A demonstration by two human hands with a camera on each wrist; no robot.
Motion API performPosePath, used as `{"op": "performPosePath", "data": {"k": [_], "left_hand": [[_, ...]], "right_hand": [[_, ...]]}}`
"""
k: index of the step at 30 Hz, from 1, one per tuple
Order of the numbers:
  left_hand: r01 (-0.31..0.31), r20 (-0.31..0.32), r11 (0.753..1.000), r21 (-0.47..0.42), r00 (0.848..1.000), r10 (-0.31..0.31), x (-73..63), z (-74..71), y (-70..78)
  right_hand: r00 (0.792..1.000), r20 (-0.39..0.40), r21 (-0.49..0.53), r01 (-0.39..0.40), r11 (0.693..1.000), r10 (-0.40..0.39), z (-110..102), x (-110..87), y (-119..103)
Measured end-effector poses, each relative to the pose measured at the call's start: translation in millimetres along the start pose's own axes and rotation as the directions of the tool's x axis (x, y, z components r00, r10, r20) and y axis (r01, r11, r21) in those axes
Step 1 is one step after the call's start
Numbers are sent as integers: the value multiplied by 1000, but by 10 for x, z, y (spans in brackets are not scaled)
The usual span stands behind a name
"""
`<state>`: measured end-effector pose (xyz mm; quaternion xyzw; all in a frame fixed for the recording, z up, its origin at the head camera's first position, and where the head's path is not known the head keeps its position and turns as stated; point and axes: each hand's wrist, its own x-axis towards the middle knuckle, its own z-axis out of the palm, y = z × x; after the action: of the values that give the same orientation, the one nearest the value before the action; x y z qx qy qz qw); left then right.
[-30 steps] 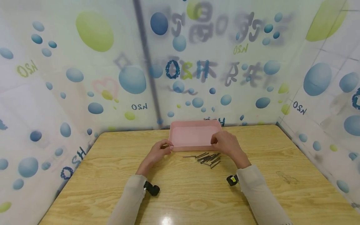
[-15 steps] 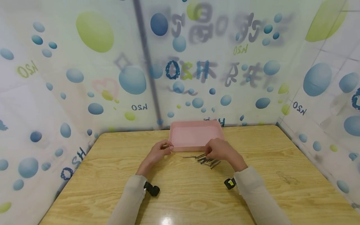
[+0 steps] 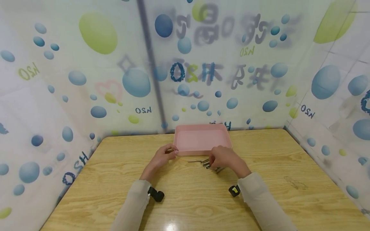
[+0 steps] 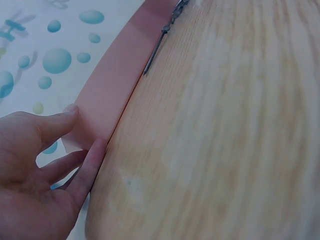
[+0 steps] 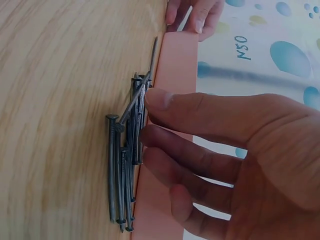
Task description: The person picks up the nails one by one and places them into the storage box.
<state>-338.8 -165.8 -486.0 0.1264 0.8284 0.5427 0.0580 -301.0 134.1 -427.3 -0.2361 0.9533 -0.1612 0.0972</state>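
A shallow pink tray (image 3: pixel 199 140) stands at the back of the wooden table. My left hand (image 3: pixel 162 157) holds its near left corner; in the left wrist view the thumb (image 4: pixel 70 111) meets the rim, and the fingers (image 4: pixel 95 155) lie by the corner's base. Just in front of the tray lies a loose pile of dark metal nails (image 5: pixel 127 150). My right hand (image 3: pixel 226 158) reaches down over this pile and hides part of it. Its thumb (image 5: pixel 160 99) and fingertips (image 5: pixel 150 135) are at the nails, with a gap between thumb and index finger.
The wood-grain table (image 3: pixel 185 199) stretches in front of the tray and to both sides. A patterned curtain (image 3: pixel 185 106) with blue and green spots hangs right behind the tray, with more of it at both sides.
My right hand has moved left and down from the tray's right front rim to the nail pile. The left hand stays at the tray's corner.
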Motion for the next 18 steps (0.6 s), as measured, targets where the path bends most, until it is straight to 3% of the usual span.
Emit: {"op": "performPosePath", "data": {"k": [18], "left_hand": [[-27, 7, 999, -40, 1000, 27, 8, 0, -13]], "right_hand": [[999, -7, -15, 45, 999, -45, 137, 76, 65]]}}
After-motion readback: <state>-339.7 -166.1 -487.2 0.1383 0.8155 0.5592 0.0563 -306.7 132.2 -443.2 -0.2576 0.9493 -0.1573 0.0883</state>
